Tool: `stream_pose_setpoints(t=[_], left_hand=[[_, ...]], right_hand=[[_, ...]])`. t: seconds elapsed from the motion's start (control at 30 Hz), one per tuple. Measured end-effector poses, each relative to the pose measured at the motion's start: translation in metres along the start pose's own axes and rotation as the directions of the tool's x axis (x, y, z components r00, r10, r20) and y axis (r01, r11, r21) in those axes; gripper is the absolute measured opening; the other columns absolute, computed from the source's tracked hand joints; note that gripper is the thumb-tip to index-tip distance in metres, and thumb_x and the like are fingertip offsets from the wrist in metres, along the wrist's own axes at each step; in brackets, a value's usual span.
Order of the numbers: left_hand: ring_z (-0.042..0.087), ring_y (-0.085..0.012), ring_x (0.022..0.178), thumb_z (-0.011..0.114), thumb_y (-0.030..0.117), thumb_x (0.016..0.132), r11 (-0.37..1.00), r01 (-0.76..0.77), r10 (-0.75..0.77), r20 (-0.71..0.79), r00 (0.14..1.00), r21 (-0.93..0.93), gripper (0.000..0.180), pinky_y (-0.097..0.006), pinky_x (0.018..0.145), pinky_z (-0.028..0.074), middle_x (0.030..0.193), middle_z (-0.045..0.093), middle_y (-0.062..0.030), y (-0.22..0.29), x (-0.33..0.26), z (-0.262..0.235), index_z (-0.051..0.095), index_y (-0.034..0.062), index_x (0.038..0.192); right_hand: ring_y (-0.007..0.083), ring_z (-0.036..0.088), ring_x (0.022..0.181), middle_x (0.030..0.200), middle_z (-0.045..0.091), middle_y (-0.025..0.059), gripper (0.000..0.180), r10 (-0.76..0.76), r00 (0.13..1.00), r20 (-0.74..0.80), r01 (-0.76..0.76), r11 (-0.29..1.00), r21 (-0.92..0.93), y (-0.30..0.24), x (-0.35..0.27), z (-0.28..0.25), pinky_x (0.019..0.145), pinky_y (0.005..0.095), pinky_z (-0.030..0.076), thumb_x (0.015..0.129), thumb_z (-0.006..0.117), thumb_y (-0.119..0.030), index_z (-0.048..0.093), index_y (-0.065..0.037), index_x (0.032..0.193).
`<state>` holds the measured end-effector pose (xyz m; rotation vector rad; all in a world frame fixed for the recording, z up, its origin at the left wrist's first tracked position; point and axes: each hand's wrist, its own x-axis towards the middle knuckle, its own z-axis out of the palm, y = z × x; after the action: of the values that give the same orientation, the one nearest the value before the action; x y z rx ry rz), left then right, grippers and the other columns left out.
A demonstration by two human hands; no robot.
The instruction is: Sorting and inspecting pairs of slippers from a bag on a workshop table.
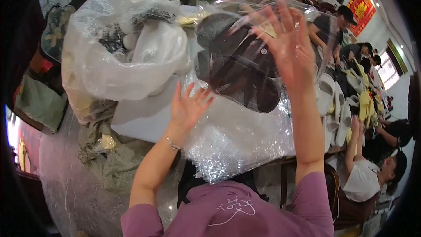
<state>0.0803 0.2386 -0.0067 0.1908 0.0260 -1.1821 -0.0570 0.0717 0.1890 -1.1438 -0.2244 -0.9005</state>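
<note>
A pair of dark slippers (239, 74) lies in a clear plastic bag (322, 22) at the far middle of the table. My right hand (289, 48) is raised at that bag's right side, fingers spread; I cannot tell whether it touches the film. My left hand (188, 107) is open with nothing in it, palm up, just left of the slippers. Below both hands, a stack of clear plastic bags (241, 136) covers the near part of the table.
A large translucent sack (87, 72) with wrapped items inside stands at the left. Many white and yellow slippers (342, 123) line the table on the right, where several people work. A co-worker in a white shirt (362, 180) sits near right. Green woven sacks (114, 171) lie on the floor.
</note>
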Motion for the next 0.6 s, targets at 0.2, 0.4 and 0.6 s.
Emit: stream_pose_setpoints(t=[0.2,0.4,0.6], left_hand=[[0.055,-0.0290,0.110,0.058,0.025,0.093,0.839,0.007,0.026,-0.053,0.998,0.544,0.042,-0.045,0.101,0.042,0.117,0.054,-0.0148,0.005,-0.050,-0.009,0.042,0.0053,0.125],[0.061,-0.0255,0.105,0.056,0.020,0.094,0.619,0.312,-0.224,-0.220,0.950,0.720,0.036,-0.037,0.094,0.050,0.117,0.056,-0.0156,-0.008,-0.081,-0.018,0.048,-0.0001,0.122],[0.064,-0.0205,0.080,0.062,0.021,0.088,-0.349,-0.023,0.310,0.139,0.941,0.937,0.037,-0.032,0.074,0.052,0.097,0.063,-0.0124,-0.009,-0.043,-0.033,0.056,-0.0033,0.115]], right_hand=[[0.0348,0.028,0.137,0.146,0.035,0.0139,0.032,0.073,0.996,-0.054,-0.064,0.984,0.164,-0.056,-0.062,-0.052,0.107,0.0647,0.026,0.100,0.041,-0.026,0.051,-0.011,0.127],[0.0284,0.045,0.126,0.135,0.050,0.0136,0.048,0.558,0.803,-0.209,-0.569,0.614,-0.547,-0.011,-0.177,-0.188,0.104,0.0448,0.036,0.086,0.062,-0.022,0.052,-0.009,0.131],[0.0246,0.053,0.113,0.119,0.061,0.0112,0.050,0.520,0.853,0.044,-0.111,0.264,-0.958,0.025,-0.188,-0.171,0.100,0.0349,0.038,0.078,0.071,-0.018,0.059,-0.009,0.125]])
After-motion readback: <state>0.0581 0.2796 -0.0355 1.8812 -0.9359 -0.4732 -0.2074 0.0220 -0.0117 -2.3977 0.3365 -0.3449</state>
